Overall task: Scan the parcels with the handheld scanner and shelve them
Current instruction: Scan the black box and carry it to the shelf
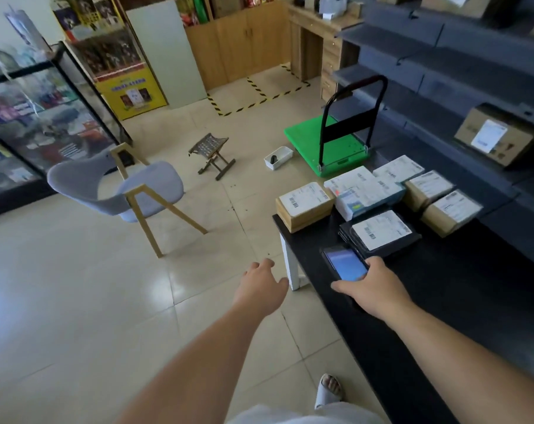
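Observation:
Several parcels lie on a black table (443, 289): a brown box (305, 206) at the near left corner, a flat black parcel (380, 234) with a white label, white boxes (365, 192) and two more brown boxes (450, 211) behind. The handheld scanner (345, 263), its blue screen lit, lies on the table in front of the black parcel. My right hand (372, 286) grips its near end, thumb on the left side and fingers on the right. My left hand (264, 283) hovers over the floor left of the table, fingers relaxed, holding nothing.
Grey shelves (461, 84) rise to the right behind the table, with a labelled brown box (495, 136) on one. A green platform cart (327, 142), a white tray (278, 157), a folding stool (212, 154) and a grey chair (122, 191) stand on the tiled floor.

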Demonstrator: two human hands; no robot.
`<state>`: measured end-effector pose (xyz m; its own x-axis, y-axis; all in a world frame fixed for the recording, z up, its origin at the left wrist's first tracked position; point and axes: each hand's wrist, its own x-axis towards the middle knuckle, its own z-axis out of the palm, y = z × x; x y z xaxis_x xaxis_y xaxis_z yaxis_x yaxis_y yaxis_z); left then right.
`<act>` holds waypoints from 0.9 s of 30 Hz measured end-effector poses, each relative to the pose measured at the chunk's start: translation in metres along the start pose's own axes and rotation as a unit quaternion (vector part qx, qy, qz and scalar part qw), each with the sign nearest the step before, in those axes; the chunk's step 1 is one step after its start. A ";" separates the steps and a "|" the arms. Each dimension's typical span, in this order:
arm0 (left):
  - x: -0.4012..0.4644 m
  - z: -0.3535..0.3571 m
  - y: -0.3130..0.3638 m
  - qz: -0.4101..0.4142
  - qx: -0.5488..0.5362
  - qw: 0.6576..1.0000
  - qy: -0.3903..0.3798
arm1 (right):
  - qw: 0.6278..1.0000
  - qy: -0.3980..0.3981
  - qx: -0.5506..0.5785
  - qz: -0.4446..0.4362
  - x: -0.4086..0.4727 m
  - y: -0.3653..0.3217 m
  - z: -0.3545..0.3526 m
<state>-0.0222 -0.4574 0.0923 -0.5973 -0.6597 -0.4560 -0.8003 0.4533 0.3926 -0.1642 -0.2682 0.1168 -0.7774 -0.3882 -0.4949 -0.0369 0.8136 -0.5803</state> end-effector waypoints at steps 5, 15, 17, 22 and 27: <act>0.047 0.013 0.063 0.037 0.025 0.998 -0.040 | 0.997 0.010 0.032 0.064 0.034 0.017 -0.032; 0.143 0.049 0.153 0.109 0.085 0.983 -0.122 | 0.971 0.065 0.137 0.187 0.071 0.061 -0.063; 0.162 0.056 0.164 0.124 0.100 0.977 -0.144 | 0.960 0.079 0.157 0.218 0.078 0.064 -0.064; 0.210 0.066 0.185 0.131 0.106 0.970 -0.175 | 0.930 0.110 0.202 0.287 0.090 0.063 -0.060; 0.248 0.079 0.196 0.123 0.107 0.966 -0.200 | 0.894 0.129 0.252 0.348 0.102 0.060 -0.045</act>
<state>-0.3319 -0.4850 -0.0066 -0.7093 -0.2509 -0.6587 -0.5983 0.7085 0.3744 -0.2737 -0.2398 0.0605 -0.6230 0.3011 -0.7220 0.7489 0.4962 -0.4393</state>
